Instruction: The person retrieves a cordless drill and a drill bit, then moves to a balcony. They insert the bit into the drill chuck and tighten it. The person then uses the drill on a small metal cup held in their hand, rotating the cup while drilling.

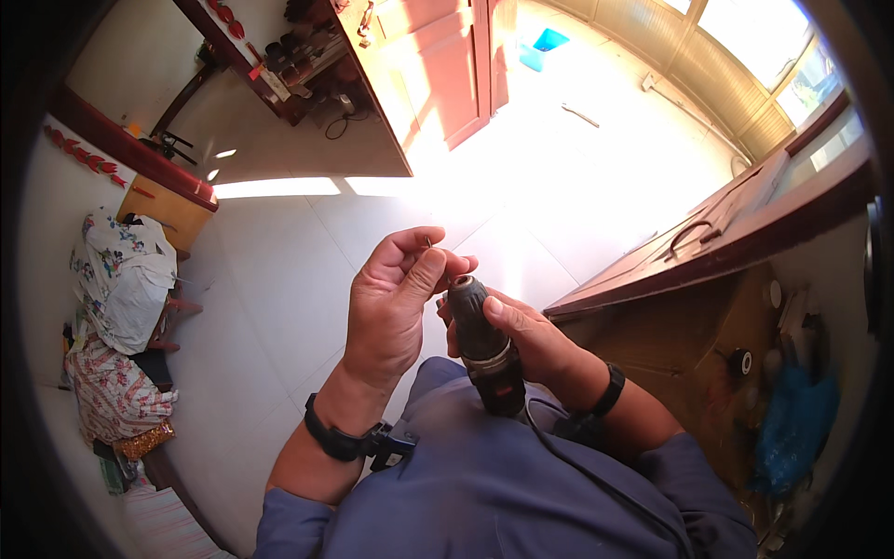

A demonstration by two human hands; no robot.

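Observation:
A dark power drill [494, 368] stands upright close to my body, its chuck pointing away from me. My right hand [535, 337] is wrapped round the chuck end from the right, thumb on its side. Just left of the chuck tip, my left hand [386, 293] pinches a thin metal bit [429, 241] between thumb and fingers. Only a short end of the bit shows above the thumb; I cannot tell whether its lower end touches the chuck. A black cord [559, 454] runs from the drill's rear across my lap to the right.
Cloth-covered items [126, 279] stand along the left wall. On the right are a wooden door [689, 244] with a curved handle and a blue plastic bag [796, 429]. A blue container [540, 51] and a small tool [581, 115] lie on the far sunlit floor.

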